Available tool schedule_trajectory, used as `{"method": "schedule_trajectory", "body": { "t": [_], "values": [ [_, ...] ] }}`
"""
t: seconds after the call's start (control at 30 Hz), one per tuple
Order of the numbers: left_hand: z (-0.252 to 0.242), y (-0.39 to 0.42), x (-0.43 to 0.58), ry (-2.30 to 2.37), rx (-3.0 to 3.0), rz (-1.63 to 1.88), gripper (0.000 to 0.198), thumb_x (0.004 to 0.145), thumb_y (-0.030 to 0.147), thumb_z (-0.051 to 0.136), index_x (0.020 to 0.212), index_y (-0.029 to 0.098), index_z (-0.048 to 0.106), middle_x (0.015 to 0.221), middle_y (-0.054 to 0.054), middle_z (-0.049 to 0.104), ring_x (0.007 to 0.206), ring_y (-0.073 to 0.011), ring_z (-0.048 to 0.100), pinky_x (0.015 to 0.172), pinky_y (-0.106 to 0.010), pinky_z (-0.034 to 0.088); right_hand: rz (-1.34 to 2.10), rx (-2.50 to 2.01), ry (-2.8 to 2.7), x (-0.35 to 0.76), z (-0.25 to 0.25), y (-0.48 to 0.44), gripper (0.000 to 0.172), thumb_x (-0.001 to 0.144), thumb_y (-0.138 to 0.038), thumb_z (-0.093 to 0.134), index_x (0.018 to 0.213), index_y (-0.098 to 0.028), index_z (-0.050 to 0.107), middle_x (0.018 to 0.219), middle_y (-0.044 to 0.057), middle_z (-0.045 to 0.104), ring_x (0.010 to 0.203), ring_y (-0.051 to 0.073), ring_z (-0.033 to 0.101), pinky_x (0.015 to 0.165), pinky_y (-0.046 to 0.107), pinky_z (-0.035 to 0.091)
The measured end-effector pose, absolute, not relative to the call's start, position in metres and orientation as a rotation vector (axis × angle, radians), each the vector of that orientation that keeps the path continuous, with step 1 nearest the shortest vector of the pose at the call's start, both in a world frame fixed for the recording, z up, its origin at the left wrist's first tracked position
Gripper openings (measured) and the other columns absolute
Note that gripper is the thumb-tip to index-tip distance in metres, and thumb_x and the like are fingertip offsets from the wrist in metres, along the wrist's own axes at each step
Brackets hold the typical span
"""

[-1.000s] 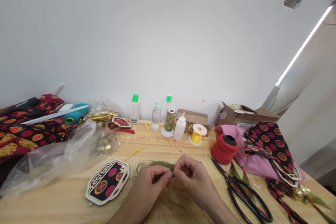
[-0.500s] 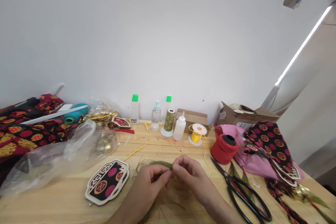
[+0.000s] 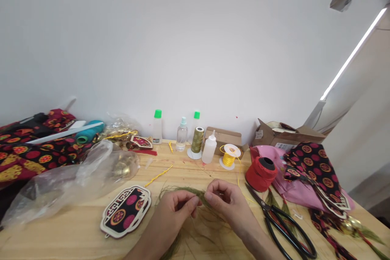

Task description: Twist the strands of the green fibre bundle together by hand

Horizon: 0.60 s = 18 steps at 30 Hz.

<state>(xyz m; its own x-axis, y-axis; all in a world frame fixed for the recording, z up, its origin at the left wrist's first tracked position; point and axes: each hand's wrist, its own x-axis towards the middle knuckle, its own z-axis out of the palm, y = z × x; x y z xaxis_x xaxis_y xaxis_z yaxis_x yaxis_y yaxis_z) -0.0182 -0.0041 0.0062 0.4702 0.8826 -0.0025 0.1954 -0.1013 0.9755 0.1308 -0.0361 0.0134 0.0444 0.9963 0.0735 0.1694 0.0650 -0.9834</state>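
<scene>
A loose bundle of olive-green thread point(image 3: 195, 190) arches behind and between my hands, its strands spreading over the table. My left hand point(image 3: 178, 213) pinches the thread between thumb and forefinger. Just to its right, my right hand point(image 3: 227, 207) has thumb and fingers closed at the same bundle, a small gap from the left fingertips. What lies inside the right fingers is partly hidden; it looks like thread. Left of my left hand lies a framed ornament point(image 3: 126, 211) with patterned black fabric and a yellow cord point(image 3: 158, 175). Black-handled scissors point(image 3: 282, 223) lie right of my right hand.
Behind the hands stand a white squeeze bottle point(image 3: 209, 149), an olive thread spool point(image 3: 198, 140), a yellow cord spool point(image 3: 229, 157) and a clear bottle point(image 3: 182, 136). A red thread cone point(image 3: 261, 174) sits at right, near pink cloth point(image 3: 292, 180). Plastic bags point(image 3: 76, 178) with gold bells lie left.
My right hand has moved slightly right, widening the gap between the two sets of fingertips. My left hand stays nearly in place, still pinching the thread.
</scene>
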Motion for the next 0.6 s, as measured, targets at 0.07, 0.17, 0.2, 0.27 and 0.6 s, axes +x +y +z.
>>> {"method": "schedule_trajectory", "body": {
  "t": [0.07,0.17,0.2,0.27,0.6],
  "values": [
    [0.0057,-0.0045,-0.0186,0.964,1.61,0.764,0.027,0.071,0.034,0.048,0.052,0.016,0.053,0.051,0.003,0.049,0.055,-0.0133,0.044,0.054,-0.022,0.033,1.065,-1.302,-1.324,0.1292,0.0132,-0.0357,0.023,0.066,-0.034,0.06,0.059,-0.014,0.053,0.047,-0.008,0.034,0.044,0.006,0.026,0.041,0.019,0.018],
    [0.0055,-0.0057,-0.0191,0.979,1.649,0.755,0.027,0.072,0.035,0.047,0.053,0.016,0.054,0.052,0.003,0.047,0.057,-0.0136,0.043,0.055,-0.023,0.033,1.09,-1.321,-1.333,0.1265,0.0133,-0.0353,0.022,0.066,-0.034,0.059,0.059,-0.014,0.053,0.047,-0.007,0.036,0.045,0.007,0.027,0.041,0.019,0.018],
    [0.0056,-0.0061,-0.0192,0.981,1.66,0.746,0.027,0.072,0.035,0.047,0.055,0.016,0.055,0.052,0.003,0.047,0.057,-0.0137,0.043,0.055,-0.023,0.033,1.09,-1.33,-1.337,0.1259,0.0135,-0.0353,0.021,0.066,-0.033,0.058,0.059,-0.014,0.053,0.048,-0.006,0.037,0.045,0.007,0.027,0.041,0.02,0.019],
    [0.0059,-0.0068,-0.0193,0.98,1.671,0.727,0.027,0.073,0.036,0.046,0.059,0.016,0.057,0.054,0.003,0.047,0.058,-0.0141,0.043,0.055,-0.023,0.033,1.096,-1.338,-1.34,0.1252,0.0137,-0.0357,0.02,0.067,-0.032,0.057,0.059,-0.014,0.053,0.049,-0.006,0.039,0.045,0.007,0.028,0.042,0.02,0.02],
    [0.0035,-0.0068,-0.0182,0.983,1.658,0.71,0.027,0.072,0.036,0.046,0.063,0.015,0.061,0.055,0.002,0.05,0.058,-0.0145,0.044,0.055,-0.023,0.034,1.003,-1.408,-1.363,0.1234,0.0099,-0.0345,0.011,0.065,-0.02,0.051,0.055,-0.015,0.052,0.047,-0.006,0.037,0.045,0.008,0.028,0.043,0.02,0.02]
  ]
}}
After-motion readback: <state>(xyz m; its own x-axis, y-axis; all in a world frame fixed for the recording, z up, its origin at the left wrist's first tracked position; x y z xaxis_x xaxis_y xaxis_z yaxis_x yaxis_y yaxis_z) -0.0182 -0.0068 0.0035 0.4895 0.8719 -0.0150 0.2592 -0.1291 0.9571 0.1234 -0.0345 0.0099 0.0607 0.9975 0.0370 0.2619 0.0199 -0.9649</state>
